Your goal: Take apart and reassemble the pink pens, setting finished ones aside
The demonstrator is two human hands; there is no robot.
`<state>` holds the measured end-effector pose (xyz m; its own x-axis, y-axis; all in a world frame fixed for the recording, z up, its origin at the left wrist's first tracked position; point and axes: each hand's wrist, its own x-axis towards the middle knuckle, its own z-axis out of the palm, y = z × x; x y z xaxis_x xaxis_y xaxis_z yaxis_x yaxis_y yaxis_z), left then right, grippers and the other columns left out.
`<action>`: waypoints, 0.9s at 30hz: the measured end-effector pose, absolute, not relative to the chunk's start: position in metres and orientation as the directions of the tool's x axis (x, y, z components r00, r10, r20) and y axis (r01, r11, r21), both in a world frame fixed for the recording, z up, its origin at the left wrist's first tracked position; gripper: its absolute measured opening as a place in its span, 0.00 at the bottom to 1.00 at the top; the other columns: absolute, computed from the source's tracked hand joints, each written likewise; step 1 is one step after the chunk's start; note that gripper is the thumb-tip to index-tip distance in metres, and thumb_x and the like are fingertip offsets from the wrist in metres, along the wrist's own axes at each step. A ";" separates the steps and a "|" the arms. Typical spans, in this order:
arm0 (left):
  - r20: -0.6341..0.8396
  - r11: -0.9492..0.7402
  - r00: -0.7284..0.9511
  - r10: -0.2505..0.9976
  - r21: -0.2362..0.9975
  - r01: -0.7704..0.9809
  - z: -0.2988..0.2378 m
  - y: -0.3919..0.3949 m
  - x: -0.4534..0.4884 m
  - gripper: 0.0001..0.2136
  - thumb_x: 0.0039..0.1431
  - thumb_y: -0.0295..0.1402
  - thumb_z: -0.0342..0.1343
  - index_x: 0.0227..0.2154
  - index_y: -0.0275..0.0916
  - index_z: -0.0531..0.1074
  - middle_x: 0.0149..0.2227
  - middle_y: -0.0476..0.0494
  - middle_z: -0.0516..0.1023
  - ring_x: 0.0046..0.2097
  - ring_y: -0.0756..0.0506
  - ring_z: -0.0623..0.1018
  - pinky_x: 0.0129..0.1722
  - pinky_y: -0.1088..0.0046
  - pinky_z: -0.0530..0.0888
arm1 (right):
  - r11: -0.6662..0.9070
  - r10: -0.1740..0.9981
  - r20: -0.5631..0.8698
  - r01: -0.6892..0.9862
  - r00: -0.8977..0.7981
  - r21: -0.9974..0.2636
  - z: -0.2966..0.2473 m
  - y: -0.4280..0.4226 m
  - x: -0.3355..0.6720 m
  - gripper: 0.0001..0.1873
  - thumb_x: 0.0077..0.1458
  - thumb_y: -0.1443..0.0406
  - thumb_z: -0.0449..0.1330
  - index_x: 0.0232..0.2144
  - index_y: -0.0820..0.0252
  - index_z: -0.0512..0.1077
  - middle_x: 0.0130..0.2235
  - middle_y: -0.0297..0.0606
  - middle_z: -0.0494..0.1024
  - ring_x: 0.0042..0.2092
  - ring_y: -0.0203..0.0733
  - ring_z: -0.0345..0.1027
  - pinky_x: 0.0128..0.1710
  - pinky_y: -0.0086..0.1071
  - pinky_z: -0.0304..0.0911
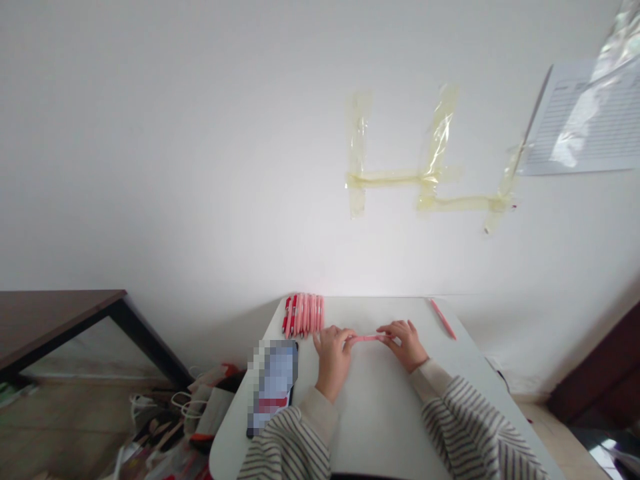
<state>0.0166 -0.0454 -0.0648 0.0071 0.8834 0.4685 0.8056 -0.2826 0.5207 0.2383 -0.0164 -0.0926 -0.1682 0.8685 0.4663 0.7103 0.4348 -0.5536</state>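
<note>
A pink pen is held level just above the white table, between my two hands. My left hand is closed on its left end, my right hand pinches its right end. A row of several pink and red pens lies at the table's far left corner, just beyond my left hand. One more pink pen lies alone near the far right edge.
A phone lies on the table's left edge by my left forearm. Bags and clutter sit on the floor to the left. A dark wooden table stands further left. Tape strips and a paper sheet are on the wall.
</note>
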 end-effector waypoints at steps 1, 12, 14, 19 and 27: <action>0.466 -0.277 0.004 0.885 0.520 0.808 -0.064 -0.046 0.017 0.07 0.64 0.38 0.58 0.36 0.49 0.81 0.38 0.46 0.77 0.46 0.42 0.72 0.55 0.57 0.60 | 0.431 0.873 0.459 0.705 -0.166 -0.563 -0.093 -0.017 0.238 0.15 0.63 0.50 0.57 0.42 0.46 0.79 0.36 0.35 0.81 0.44 0.46 0.73 0.64 0.62 0.46; 0.474 -0.284 0.006 0.881 0.518 0.807 -0.066 -0.044 0.016 0.06 0.63 0.38 0.59 0.36 0.50 0.81 0.37 0.46 0.77 0.46 0.42 0.72 0.54 0.58 0.61 | 0.450 0.855 0.481 0.740 -0.194 -0.500 -0.090 -0.018 0.239 0.12 0.61 0.51 0.60 0.36 0.46 0.80 0.37 0.36 0.81 0.45 0.47 0.72 0.62 0.59 0.51; 0.474 -0.294 0.015 0.880 0.519 0.802 -0.067 -0.043 0.016 0.06 0.63 0.38 0.59 0.36 0.50 0.81 0.38 0.46 0.77 0.46 0.42 0.72 0.53 0.58 0.61 | 0.448 0.852 0.488 0.748 -0.191 -0.490 -0.090 -0.018 0.238 0.14 0.62 0.50 0.59 0.34 0.47 0.80 0.36 0.36 0.80 0.43 0.46 0.72 0.61 0.57 0.53; 0.456 -0.265 -0.003 0.890 0.522 0.811 -0.067 -0.043 0.017 0.06 0.63 0.37 0.59 0.36 0.50 0.81 0.39 0.46 0.78 0.45 0.42 0.72 0.54 0.57 0.60 | 0.440 0.867 0.457 0.733 -0.197 -0.519 -0.089 -0.019 0.239 0.13 0.60 0.52 0.62 0.44 0.45 0.78 0.38 0.35 0.80 0.45 0.47 0.72 0.63 0.60 0.49; 0.478 -0.304 0.019 0.878 0.526 0.794 -0.067 -0.043 0.016 0.06 0.63 0.36 0.59 0.36 0.49 0.81 0.37 0.47 0.77 0.45 0.42 0.73 0.53 0.59 0.62 | 0.440 0.859 0.479 0.741 -0.182 -0.508 -0.089 -0.021 0.237 0.11 0.62 0.53 0.59 0.40 0.45 0.79 0.39 0.36 0.81 0.47 0.48 0.71 0.64 0.62 0.46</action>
